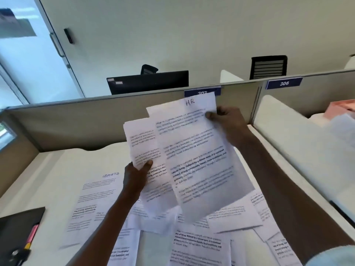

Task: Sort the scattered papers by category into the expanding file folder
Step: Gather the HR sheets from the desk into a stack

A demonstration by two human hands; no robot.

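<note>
Far left at abt 8 o'clock is the expanding file folder (18, 229), black, lying flat at the desk (57, 169) edge w/ colored tabs showing. Its long axis runs roughly near-to-far. Next over is a sheet marked SPORTS (92, 200), flat on the desk.

My left hand (134, 179) is up off the desk, thumb and fingers pinching the lower left edge of a small stack of sheets (144, 150). My right hand (226, 120) grips the HR sheet (194, 154) near its top right corner at abt 1 o'clock, thumb on the front. That sheet hangs tilted, overlapping the stack, long axis running up-and-down.

Key thing imo: the folder is down-left of both hands, so the left hand is way nearer. But the HR page is in my right, so it'd have to cross over my left arm, or get handed off.

Below and to the right, abt 5 o'clock, the scattered papers (201, 244) overlap all over. Cubicle partition (96, 120) walls off 12 o'clock, side divider (288, 135) at 3. Open room is mostly bare desk top left.
</note>
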